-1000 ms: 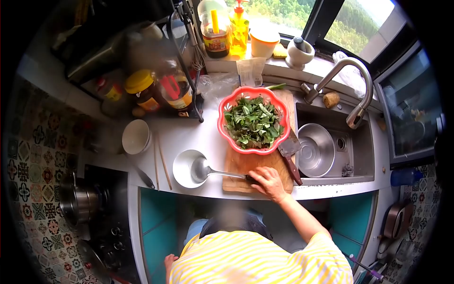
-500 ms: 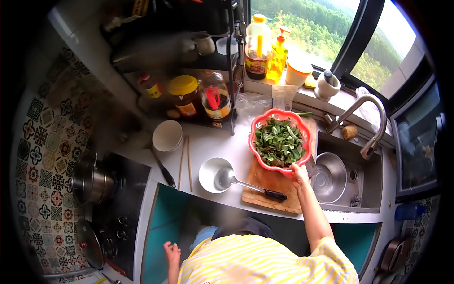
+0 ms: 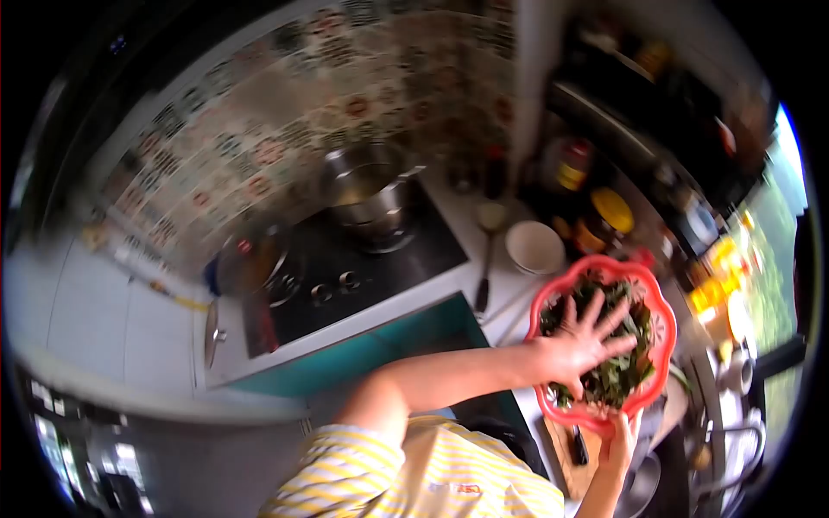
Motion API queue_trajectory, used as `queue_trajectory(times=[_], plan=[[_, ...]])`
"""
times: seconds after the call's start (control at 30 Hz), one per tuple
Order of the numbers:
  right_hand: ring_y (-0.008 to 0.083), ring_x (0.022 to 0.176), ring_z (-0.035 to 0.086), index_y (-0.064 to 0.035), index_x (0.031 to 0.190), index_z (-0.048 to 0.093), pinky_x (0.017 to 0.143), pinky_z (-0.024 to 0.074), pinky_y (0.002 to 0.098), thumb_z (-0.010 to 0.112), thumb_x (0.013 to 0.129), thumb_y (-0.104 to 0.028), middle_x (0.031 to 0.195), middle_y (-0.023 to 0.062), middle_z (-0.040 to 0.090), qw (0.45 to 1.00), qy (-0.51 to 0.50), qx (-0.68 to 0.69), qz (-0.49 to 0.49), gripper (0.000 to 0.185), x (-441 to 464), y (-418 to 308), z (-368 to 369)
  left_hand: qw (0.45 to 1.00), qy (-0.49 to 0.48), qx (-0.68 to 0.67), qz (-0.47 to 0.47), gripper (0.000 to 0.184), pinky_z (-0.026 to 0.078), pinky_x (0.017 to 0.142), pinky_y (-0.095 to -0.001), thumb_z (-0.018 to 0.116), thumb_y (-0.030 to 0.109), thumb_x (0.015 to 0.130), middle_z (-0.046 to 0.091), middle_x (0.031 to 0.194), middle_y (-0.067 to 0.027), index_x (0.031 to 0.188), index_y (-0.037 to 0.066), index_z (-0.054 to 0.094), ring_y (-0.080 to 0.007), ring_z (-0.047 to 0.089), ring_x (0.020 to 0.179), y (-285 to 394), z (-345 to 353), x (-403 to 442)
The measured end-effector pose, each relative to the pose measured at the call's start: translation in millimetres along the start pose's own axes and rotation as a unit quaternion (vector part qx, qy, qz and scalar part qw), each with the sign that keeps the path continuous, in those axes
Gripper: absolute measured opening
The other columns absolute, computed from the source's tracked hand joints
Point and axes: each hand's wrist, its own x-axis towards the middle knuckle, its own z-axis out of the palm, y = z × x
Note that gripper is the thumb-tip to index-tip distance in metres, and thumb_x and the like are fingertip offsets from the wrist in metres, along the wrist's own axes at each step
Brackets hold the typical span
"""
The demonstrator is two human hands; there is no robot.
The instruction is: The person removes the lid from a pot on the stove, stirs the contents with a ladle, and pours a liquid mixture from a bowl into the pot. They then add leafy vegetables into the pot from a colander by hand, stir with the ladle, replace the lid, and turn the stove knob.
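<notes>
A red scallop-edged plastic basket (image 3: 664, 324) holds chopped green leaves (image 3: 615, 380). My right hand (image 3: 620, 439) grips its near rim, with the fingers wrapped around the edge. Over the leaves my left hand (image 3: 585, 345) lies with its fingers spread wide; whether the palm presses on them I cannot tell. Below the basket, part of the wooden cutting board (image 3: 570, 462) shows with a black handle (image 3: 579, 445) on it. The white bowl seen earlier with the ladle is hidden.
A steel pot (image 3: 371, 203) stands on the black stove (image 3: 345, 276) at the left, with a lidded pan (image 3: 250, 259) beside it. A white bowl (image 3: 534, 248) and a black-handled utensil (image 3: 484, 281) lie behind the basket. The faucet (image 3: 734, 432) is at right.
The view has swung left toward the stove. The basket has come up off the board in my right hand. My left hand has moved from my side onto the leaves.
</notes>
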Motion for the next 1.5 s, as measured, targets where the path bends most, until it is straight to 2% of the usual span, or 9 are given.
queue_trajectory(times=[0.13, 0.27, 0.5, 0.73, 0.77, 0.93, 1.07, 1.43, 1.5], plan=[[0.0208, 0.078, 0.06, -0.0096, 0.136, 0.024, 0.067, 0.054, 0.0348, 0.045, 0.075, 0.004, 0.105, 0.0096, 0.053, 0.997, -0.047, 0.007, 0.065, 0.066, 7.0, 13.2, 28.2, 0.988, -0.078, 0.127, -0.046, 0.116, 0.027, 0.087, -0.0704, 0.08, 0.049, 0.044, -0.012, 0.143, -0.0208, 0.139, 0.026, 0.018, -0.0513, 0.005, 0.127, -21.0, -4.6, -20.6], [0.0209, 0.093, 0.054, -0.0073, 0.135, 0.024, 0.072, 0.0511, 0.0359, 0.043, 0.071, 0.006, 0.119, 0.0098, 0.047, 0.994, -0.074, -0.017, 0.077, 0.069, 17.5, 28.0, 64.1, 0.991, -0.041, 0.107, -0.061, 0.092, 0.034, 0.085, -0.067, 0.079, 0.029, 0.055, -0.001, 0.142, -0.0222, 0.134, 0.02, 0.031, -0.0526, 0.012, 0.125, -64.2, -12.1, -49.4], [0.0219, 0.09, 0.056, -0.0058, 0.135, 0.025, 0.073, 0.0513, 0.0352, 0.044, 0.07, 0.005, 0.115, 0.0104, 0.05, 0.987, -0.112, -0.072, 0.089, 0.068, 43.4, 36.6, 184.2, 0.998, 0.007, 0.03, -0.05, 0.035, 0.036, 0.089, -0.0558, 0.04, 0.012, 0.083, 0.015, 0.14, -0.0223, 0.118, 0.013, 0.045, -0.0483, 0.024, 0.121, -160.0, -56.9, -106.5], [0.0169, 0.077, 0.059, -0.0068, 0.132, 0.029, 0.065, 0.054, 0.0331, 0.048, 0.075, 0.001, 0.093, 0.0057, 0.056, 0.985, -0.112, -0.098, 0.081, 0.061, 77.0, 29.9, 307.6, 0.984, 0.17, 0.049, -0.031, 0.019, 0.048, 0.074, -0.0478, 0.047, 0.011, 0.078, 0.041, 0.115, -0.017, 0.095, 0.014, 0.056, -0.0403, 0.048, 0.096, -249.0, -130.1, -147.7], [0.0187, 0.079, 0.06, -0.0059, 0.129, 0.033, 0.067, 0.0535, 0.0329, 0.047, 0.076, 0.001, 0.103, 0.0078, 0.055, 0.986, -0.122, -0.087, 0.069, 0.056, 92.0, 32.4, 315.0, 0.981, 0.186, 0.034, -0.029, 0.017, 0.048, 0.074, -0.0467, 0.05, 0.009, 0.076, 0.043, 0.111, -0.0155, 0.092, 0.014, 0.056, -0.0395, 0.05, 0.093, -260.4, -146.1, -152.8], [0.0188, 0.089, 0.057, -0.0046, 0.127, 0.036, 0.078, 0.05, 0.034, 0.047, 0.075, 0.0, 0.104, 0.0075, 0.054, 0.973, -0.173, -0.145, 0.054, 0.053, 117.3, 12.0, 403.2, 0.965, 0.262, 0.017, -0.022, 0.031, 0.048, 0.076, -0.0397, 0.061, 0.002, 0.063, 0.051, 0.099, -0.0127, 0.092, 0.013, 0.061, -0.0325, 0.056, 0.087, -317.5, -212.9, -174.9], [0.0221, 0.075, 0.063, -0.0057, 0.125, 0.036, 0.063, 0.0552, 0.0348, 0.047, 0.075, -0.003, 0.093, 0.0087, 0.057, 0.955, -0.215, -0.191, 0.072, 0.051, 128.1, 4.6, 457.0, 0.956, 0.289, 0.033, -0.044, 0.038, 0.047, 0.078, -0.0349, 0.067, 0.006, 0.059, 0.052, 0.108, -0.0092, 0.096, 0.015, 0.06, -0.0282, 0.056, 0.094, -348.6, -242.4, -194.7], [0.0201, 0.072, 0.065, -0.0068, 0.112, 0.043, 0.061, 0.0562, 0.0324, 0.046, 0.079, -0.006, 0.092, 0.0094, 0.059, 0.946, -0.24, -0.208, 0.063, 0.033, 143.8, 28.7, 503.6, 0.957, 0.286, 0.016, -0.05, 0.043, 0.042, 0.087, -0.0348, 0.059, -0.003, 0.06, 0.05, 0.114, -0.0111, 0.101, 0.008, 0.057, -0.0297, 0.05, 0.105, -398.1, -244.0, -217.6], [0.0212, 0.074, 0.065, -0.0052, 0.121, 0.037, 0.063, 0.0568, 0.0342, 0.047, 0.079, -0.007, 0.096, 0.0118, 0.059, 0.945, -0.242, -0.209, 0.061, 0.043, 148.5, 33.6, 504.3, 0.958, 0.283, 0.021, -0.052, 0.042, 0.042, 0.087, -0.0353, 0.057, -0.005, 0.061, 0.05, 0.115, -0.0115, 0.101, 0.007, 0.057, -0.03, 0.05, 0.105, -401.0, -244.0, -217.9]])
